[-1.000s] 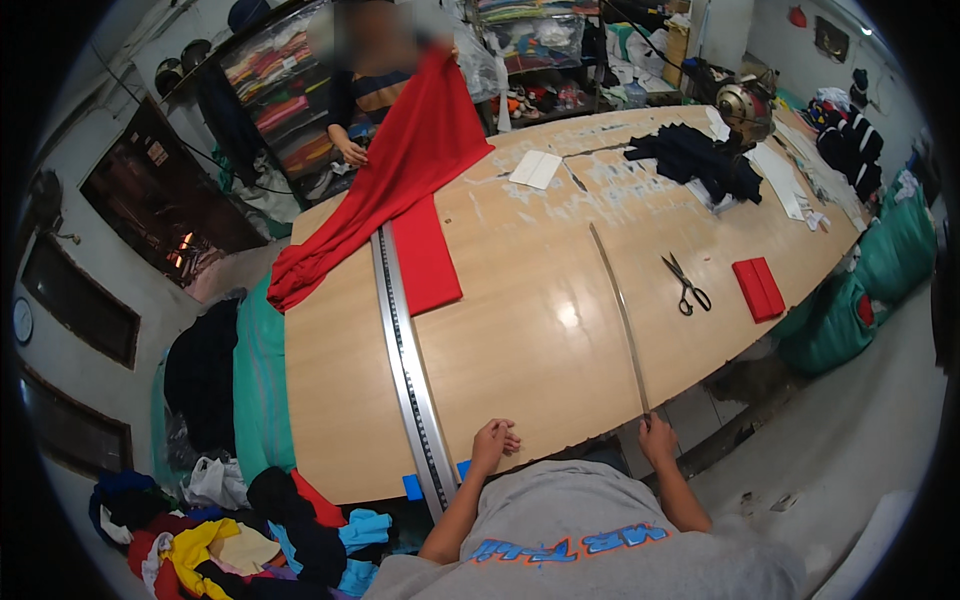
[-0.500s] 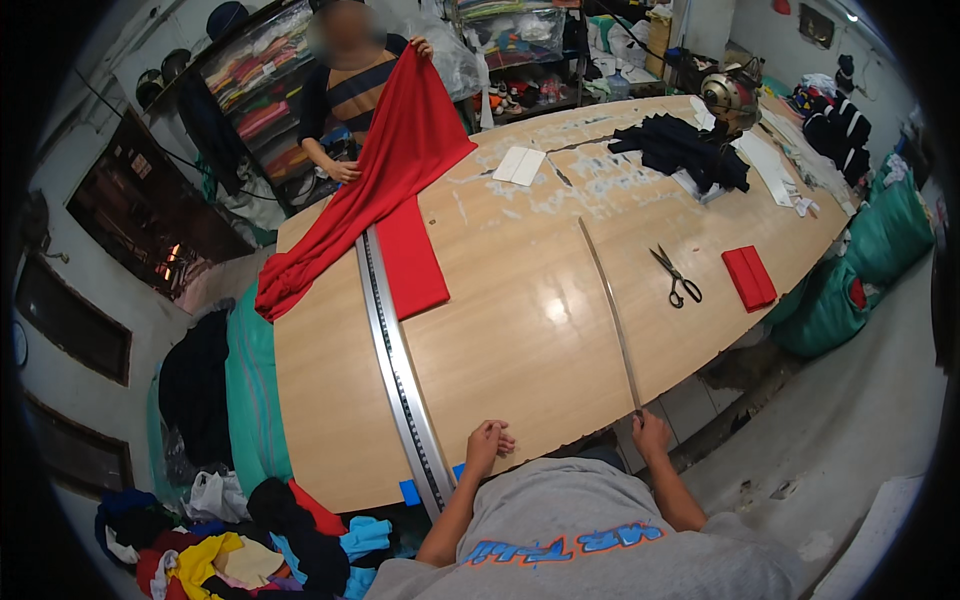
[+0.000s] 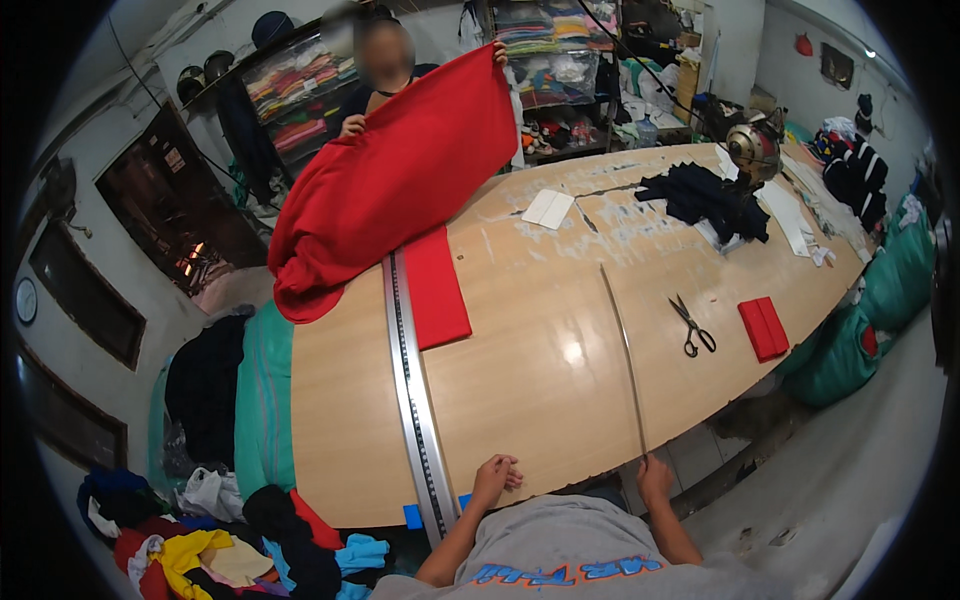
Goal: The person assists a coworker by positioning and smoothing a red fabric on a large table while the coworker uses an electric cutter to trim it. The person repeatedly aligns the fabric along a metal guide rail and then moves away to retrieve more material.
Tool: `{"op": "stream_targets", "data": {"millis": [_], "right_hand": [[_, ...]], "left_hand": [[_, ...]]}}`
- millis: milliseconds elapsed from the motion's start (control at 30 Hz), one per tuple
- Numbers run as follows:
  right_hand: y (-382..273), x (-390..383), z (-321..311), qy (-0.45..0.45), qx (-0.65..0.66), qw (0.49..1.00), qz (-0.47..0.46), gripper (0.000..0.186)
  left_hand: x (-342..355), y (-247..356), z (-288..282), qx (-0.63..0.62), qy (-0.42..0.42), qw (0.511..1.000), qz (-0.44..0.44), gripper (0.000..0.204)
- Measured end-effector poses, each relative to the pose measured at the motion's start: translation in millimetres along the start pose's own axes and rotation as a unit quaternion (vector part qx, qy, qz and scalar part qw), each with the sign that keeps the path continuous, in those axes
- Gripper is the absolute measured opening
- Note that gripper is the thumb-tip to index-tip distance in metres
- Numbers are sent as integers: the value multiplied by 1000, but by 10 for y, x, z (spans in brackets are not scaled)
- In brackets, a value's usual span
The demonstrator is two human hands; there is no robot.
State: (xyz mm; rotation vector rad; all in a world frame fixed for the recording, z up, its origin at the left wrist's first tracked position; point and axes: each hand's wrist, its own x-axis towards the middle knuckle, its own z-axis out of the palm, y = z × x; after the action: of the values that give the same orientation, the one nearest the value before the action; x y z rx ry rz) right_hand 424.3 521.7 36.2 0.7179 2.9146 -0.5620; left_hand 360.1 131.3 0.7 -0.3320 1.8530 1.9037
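Observation:
My left hand (image 3: 496,478) rests at the near edge of the wooden table (image 3: 520,400), fingers loosely bent and apart, holding nothing, right of the long silver rail (image 3: 406,360). My right hand (image 3: 655,478) grips the near end of a thin metal strip (image 3: 625,350) lying across the table. Black scissors (image 3: 692,325) and a folded red cloth (image 3: 762,328) lie right of the strip. Across the table, a person holds up a large red cloth (image 3: 400,170) with both hands; its lower part drapes near a flat red piece (image 3: 440,295) beside the rail.
Dark fabric (image 3: 705,210) and white pieces lie at the far right near a round metal machine (image 3: 752,155). A pale card (image 3: 548,208) sits mid-back. Green bundles (image 3: 830,360) border the right side; a colourful clothing heap (image 3: 200,550) is at lower left. Shelves of bagged fabric stand behind.
The person across the table has raised and spread the red cloth, lifting it higher. The view has shifted, so the table appears lower. My hands keep their places at the edge.

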Motion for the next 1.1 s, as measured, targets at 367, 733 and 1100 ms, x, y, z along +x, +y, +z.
{"op": "stream_targets", "data": {"millis": [367, 733, 1100], "right_hand": [[-39, 3, -15, -4, 16, 1000, 8, 28], [37, 34, 20, 0, 7, 1000, 4, 30], [137, -31, 118, -11, -12, 1000, -19, 38]], "left_hand": [[-52, 62, -44, 4, 2, 1000, 16, 33], [-75, 143, -1, -15, -4, 1000, -12, 35], [-75, 174, -29, -8, -2, 1000, -10, 32]]}}
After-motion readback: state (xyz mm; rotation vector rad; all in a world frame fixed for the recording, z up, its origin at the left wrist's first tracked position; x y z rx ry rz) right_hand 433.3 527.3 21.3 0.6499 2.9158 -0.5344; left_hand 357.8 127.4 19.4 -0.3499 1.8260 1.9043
